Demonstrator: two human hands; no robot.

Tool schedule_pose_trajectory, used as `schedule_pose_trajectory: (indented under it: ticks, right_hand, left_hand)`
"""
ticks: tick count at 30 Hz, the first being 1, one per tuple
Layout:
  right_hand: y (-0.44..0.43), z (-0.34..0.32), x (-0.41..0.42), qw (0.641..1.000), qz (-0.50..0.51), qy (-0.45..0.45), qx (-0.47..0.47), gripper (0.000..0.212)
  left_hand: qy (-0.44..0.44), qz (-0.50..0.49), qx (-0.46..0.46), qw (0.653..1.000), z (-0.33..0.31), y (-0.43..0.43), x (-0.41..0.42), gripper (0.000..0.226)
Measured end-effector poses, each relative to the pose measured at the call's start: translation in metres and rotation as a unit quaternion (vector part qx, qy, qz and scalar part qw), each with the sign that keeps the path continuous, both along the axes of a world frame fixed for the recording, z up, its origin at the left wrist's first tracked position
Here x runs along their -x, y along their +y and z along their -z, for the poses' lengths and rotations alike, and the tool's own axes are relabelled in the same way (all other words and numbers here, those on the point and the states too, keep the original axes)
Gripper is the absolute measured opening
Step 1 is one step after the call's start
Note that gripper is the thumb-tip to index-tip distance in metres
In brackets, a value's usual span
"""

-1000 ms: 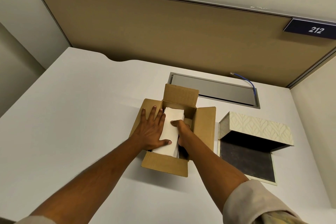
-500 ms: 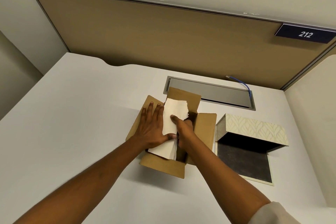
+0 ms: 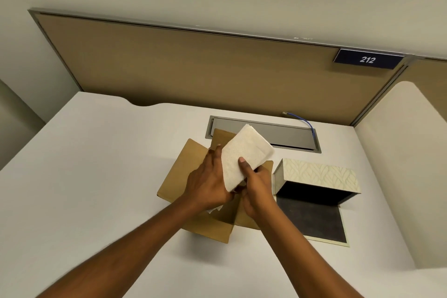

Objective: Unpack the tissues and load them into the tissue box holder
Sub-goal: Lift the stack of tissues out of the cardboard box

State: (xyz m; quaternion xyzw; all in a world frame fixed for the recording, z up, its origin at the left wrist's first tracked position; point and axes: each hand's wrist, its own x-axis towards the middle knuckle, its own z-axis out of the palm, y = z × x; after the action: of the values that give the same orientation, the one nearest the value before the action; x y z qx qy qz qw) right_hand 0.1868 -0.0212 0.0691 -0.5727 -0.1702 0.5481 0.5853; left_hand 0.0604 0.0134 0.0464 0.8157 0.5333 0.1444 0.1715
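Tissues (image 3: 244, 155) clamped between left hand (image 3: 208, 184) and right hand (image 3: 256, 184) fingers (image 3: 242, 161), above carton (image 3: 179, 176).

hands: left (image 3: 208, 184), right (image 3: 257, 186) grip tissues (image 3: 244, 155) | above cardboard box (image 3: 191, 176) | holder (image 3: 316, 176) beside, seemingly open

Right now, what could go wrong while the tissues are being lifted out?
Both hands, left hand and right hand, pinch only the near end of the tissue stack, so the far end may fan out or droop. A few tissues seem left in the cardboard box.
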Motion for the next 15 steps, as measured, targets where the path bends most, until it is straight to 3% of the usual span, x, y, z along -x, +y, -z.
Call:
schedule_pose_trajectory:
  ticks: [5,15]
  right_hand:
    - [-0.026,-0.008,-0.021,0.995,0.068,0.060,-0.051,0.034]
    - [-0.098,-0.012,-0.104,0.978,0.149,0.051,-0.134,0.049]
  left_hand:
    - [0.000,0.059,-0.070,0.996,-0.021,-0.014,-0.026,0.116]
    - [0.039,0.198,-0.118,0.972,-0.040,-0.043,-0.096,0.112]
